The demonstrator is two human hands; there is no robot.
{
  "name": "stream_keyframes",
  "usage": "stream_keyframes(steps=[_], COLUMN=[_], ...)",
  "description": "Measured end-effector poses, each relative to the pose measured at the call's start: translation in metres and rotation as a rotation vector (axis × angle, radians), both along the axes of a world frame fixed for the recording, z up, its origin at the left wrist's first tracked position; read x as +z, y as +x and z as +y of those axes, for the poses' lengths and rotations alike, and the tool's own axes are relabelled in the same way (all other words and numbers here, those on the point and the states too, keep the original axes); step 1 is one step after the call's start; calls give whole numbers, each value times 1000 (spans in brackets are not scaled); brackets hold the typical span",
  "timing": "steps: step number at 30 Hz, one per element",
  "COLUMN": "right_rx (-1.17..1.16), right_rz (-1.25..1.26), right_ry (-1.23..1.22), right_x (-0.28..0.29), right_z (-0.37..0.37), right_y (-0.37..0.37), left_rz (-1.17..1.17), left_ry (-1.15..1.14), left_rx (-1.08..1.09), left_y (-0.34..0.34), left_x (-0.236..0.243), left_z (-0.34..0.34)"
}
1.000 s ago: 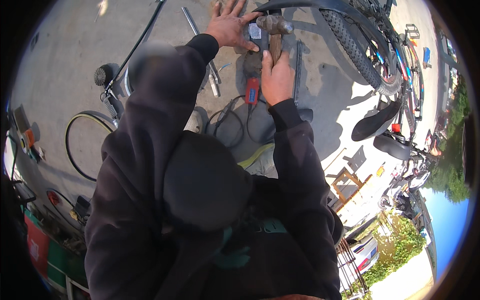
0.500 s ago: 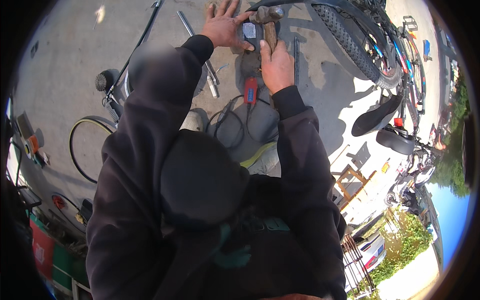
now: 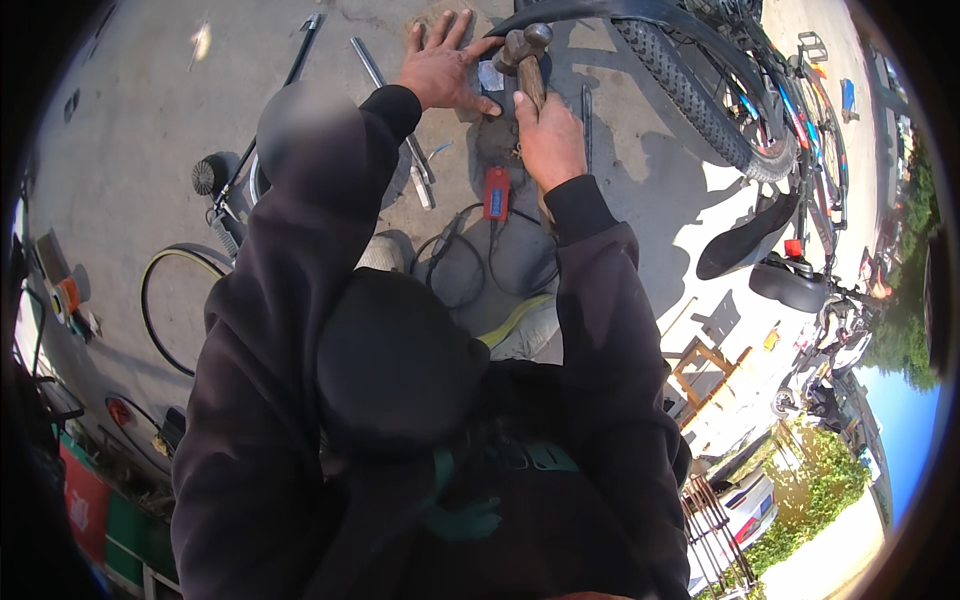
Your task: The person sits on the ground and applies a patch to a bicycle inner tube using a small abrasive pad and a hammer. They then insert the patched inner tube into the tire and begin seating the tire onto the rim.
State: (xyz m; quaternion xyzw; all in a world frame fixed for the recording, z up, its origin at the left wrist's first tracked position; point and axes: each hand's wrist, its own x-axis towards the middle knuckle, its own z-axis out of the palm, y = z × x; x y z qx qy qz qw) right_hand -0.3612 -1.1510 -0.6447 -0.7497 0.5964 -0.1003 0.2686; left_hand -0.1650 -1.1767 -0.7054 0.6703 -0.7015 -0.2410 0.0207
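Note:
My right hand [image 3: 552,140] is wrapped around the wooden handle of a hammer [image 3: 530,82]. The metal hammer head sits just above and right of a small silvery patch [image 3: 490,76] on a dark flat piece; whether it touches is unclear. To the left, my left hand [image 3: 447,75] lies flat with spread fingers, its thumb reaching the edge of that dark piece. A light brown block [image 3: 462,20] shows under and beyond its fingertips. A black rubber tube [image 3: 580,12] curves away from the dark piece toward the right.
A red corded box [image 3: 495,195] lies on the concrete nearer me. Metal rods [image 3: 370,62] lie left of my left hand, and a dark bar [image 3: 587,130] right of the hammer. A bicycle with a knobby tyre [image 3: 690,95] occupies the right; a thin-rimmed wheel [image 3: 150,300] lies left.
The whole view has shifted a little, so the scene sits slightly lower. The hammer head has tilted and moved slightly left toward the patch. My left hand keeps its place beside it.

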Motion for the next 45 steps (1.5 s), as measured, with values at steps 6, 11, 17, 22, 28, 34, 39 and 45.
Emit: stream_keyframes(steps=[6, 11, 17, 22, 28, 34, 39, 45], right_rx=[82, -16, 171, 175, 146, 209, 214, 96], right_rz=[169, 66, 191, 265, 233, 223, 256, 184], right_ry=[39, -47, 28, 19, 39, 28, 75, 25], right_x=[-5, 26, 32, 17, 42, 48, 18, 10], right_z=[-10, -1, -29, -7, -10, -16, -8, 0], right_y=[-7, 11, 22, 17, 24, 21, 8, 14], left_rz=[40, -86, -70, -38, -7, 6, 21, 44], left_ry=[6, -73, -105, -122, 62, 17, -6, -203], left_rx=[-17, 3, 14, -47, -51, -51, -66, 25], left_y=[-10, -10, -9, -12, -4, -3, -10, -9], left_x=[-2, -20, -23, -18, -3, -8, -9, -26], left_z=[7, 17, 17, 14, 5, 14, 16, 16])
